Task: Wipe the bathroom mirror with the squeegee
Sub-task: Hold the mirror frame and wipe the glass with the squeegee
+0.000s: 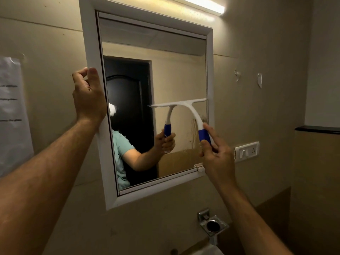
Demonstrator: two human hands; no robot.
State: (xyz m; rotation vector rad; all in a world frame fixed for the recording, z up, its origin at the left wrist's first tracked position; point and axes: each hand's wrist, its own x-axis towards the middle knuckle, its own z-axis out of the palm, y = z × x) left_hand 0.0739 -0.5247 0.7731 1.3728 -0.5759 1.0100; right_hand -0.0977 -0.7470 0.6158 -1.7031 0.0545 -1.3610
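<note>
bare forearms (pixel 46 172), teal short sleeve (pixel 123 144) mirrored

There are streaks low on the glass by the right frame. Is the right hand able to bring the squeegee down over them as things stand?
Probably yes. The right hand grips the squeegee with its blade on the mirror just above the streaks; nothing lies between.

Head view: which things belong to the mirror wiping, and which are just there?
In use: squeegee, mirror, right hand gripping the squeegee handle, left hand holding the mirror frame.
Just there: wall switch plate, paper notice, light bar, metal holder.
</note>
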